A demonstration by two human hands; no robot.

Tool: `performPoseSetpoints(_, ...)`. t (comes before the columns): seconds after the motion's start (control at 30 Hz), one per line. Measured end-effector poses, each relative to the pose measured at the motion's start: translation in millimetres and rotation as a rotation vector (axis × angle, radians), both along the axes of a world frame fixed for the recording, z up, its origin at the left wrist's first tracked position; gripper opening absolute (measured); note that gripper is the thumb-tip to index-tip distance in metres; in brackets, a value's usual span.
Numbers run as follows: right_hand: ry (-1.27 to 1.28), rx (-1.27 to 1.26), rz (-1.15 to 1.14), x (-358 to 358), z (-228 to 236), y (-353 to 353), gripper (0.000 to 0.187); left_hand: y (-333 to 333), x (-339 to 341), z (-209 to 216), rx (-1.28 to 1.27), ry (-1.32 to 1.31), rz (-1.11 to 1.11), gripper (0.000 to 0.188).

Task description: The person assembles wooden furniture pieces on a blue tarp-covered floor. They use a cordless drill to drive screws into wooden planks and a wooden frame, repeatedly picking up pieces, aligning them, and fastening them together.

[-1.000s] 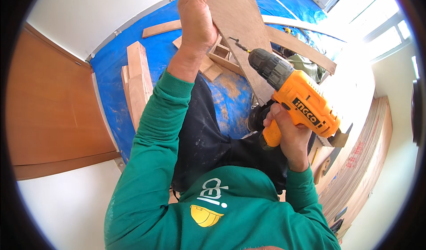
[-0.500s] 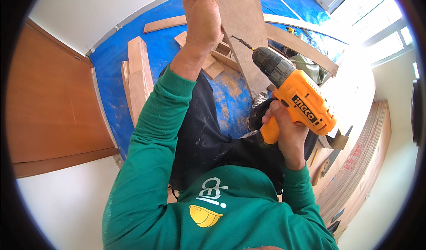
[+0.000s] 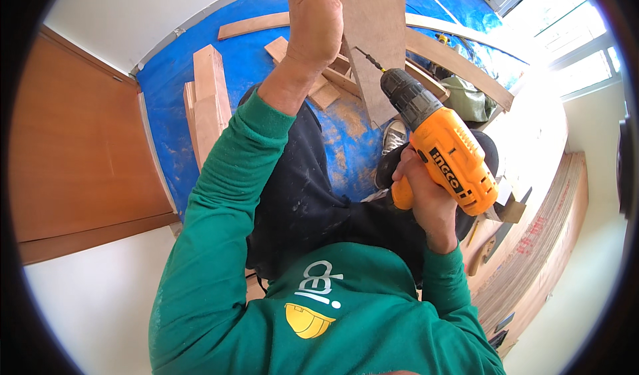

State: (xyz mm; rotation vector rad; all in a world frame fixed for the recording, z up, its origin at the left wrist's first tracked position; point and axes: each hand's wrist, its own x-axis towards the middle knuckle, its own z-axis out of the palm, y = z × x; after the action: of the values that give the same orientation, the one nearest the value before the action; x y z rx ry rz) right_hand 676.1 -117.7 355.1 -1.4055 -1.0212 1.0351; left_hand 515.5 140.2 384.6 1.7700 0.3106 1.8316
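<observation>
Wrapped round its grip, my right hand (image 3: 429, 198) holds an orange and black cordless drill (image 3: 442, 142). A long thin bit (image 3: 368, 58) sticks out of its chuck, pointing up and left in front of a wooden board (image 3: 376, 28). My left hand (image 3: 316, 22) is raised at the top edge, closed on the upper part of that board; its fingertips are partly cut off by the frame. The board hangs down at a tilt between my knees, its pointed lower corner close to my shoe (image 3: 394, 136).
Blue sheeting (image 3: 160, 115) with sawdust covers the floor. Timber lengths (image 3: 210, 95) stand at left, and planks (image 3: 459, 68) and a green bag (image 3: 468, 98) lie beyond. A plywood stack (image 3: 542, 242) at right bears a handsaw (image 3: 491, 247). A brown door (image 3: 80, 148) is at far left.
The board has swung more upright and shifted slightly right with my left hand. The drill has turned a little and dropped slightly, still in my right hand.
</observation>
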Motion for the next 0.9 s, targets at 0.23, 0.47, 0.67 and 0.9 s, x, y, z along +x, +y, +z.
performPoseSetpoints(0.23,0.033,-0.021,-0.029,-0.1,2.9,2.9,0.022,-9.4,9.2,2.5,-0.403,-0.279,-0.267,0.034)
performPoseSetpoints(0.47,0.201,0.049,-0.069,2.1,1.4,2.8,0.038,5.7,17.2,2.6,-0.41,-0.214,-0.196,0.05)
performPoseSetpoints(0.67,0.154,0.197,-0.233,42.4,12.9,-17.9,0.043,55.6,3.3,-35.8,-0.328,-0.121,0.319,0.081)
performPoseSetpoints(0.9,-0.352,0.134,-0.492,151.9,4.7,-132.9,0.048,144.3,-39.9,-121.0,-0.679,-0.397,0.184,0.09)
